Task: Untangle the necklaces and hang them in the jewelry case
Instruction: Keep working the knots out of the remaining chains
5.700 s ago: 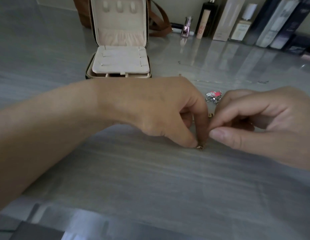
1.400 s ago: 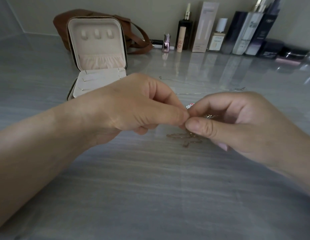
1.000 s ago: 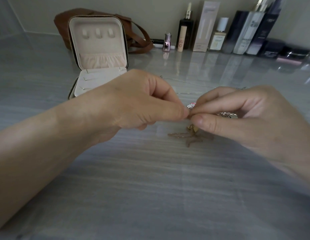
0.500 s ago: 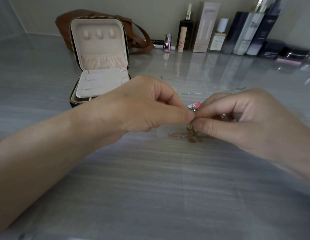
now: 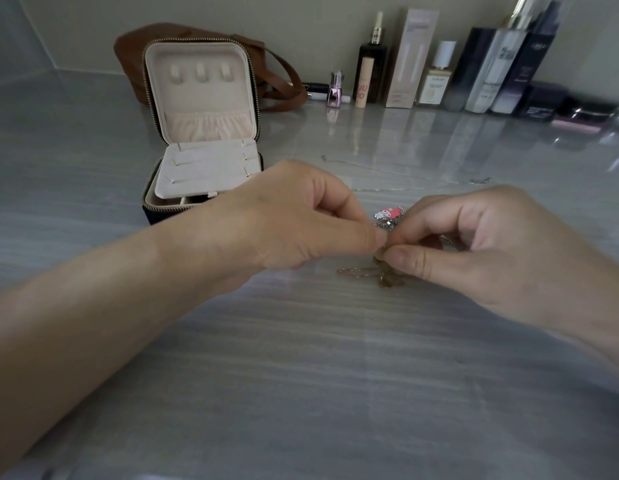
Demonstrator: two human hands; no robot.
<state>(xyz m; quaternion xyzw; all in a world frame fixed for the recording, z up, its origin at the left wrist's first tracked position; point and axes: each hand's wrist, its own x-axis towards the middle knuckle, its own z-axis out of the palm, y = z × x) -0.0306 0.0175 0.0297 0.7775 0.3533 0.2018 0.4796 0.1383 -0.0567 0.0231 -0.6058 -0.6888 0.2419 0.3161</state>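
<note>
We are looking down at two bare hands meeting over a grey streaked table (image 5: 301,368). The left hand (image 5: 294,220) is pinching with thumb and forefinger, its other fingers curled under. The right hand (image 5: 491,244) is doing the same from the other side, so that the two sets of fingertips are touching. Between them they are holding one tangle (image 5: 379,260) of necklaces just above the table. We cannot tell which strand each hand has.

We are counting three necklaces. One gold necklace (image 5: 384,279) is hanging from the pinch, its loose loops lying on the table below the fingertips. One silver necklace (image 5: 387,224) with one pink and white charm (image 5: 389,213) is showing just behind the fingers. One more thin silver chain (image 5: 405,172) is lying stretched out by itself, further back and apart from the hands.

One jewelry case (image 5: 204,140) is standing open to the back left, its lid upright and showing three small tabs (image 5: 199,71) in a row above one gathered pocket (image 5: 207,124). No necklace is hanging in it. One brown bag (image 5: 134,57) is sitting behind the case. Along the wall to the right we are seeing one small pink bottle (image 5: 335,90), one dark dropper bottle (image 5: 372,64), one tall pale box (image 5: 412,57) and one cream bottle (image 5: 437,79) with a white cap.
</note>
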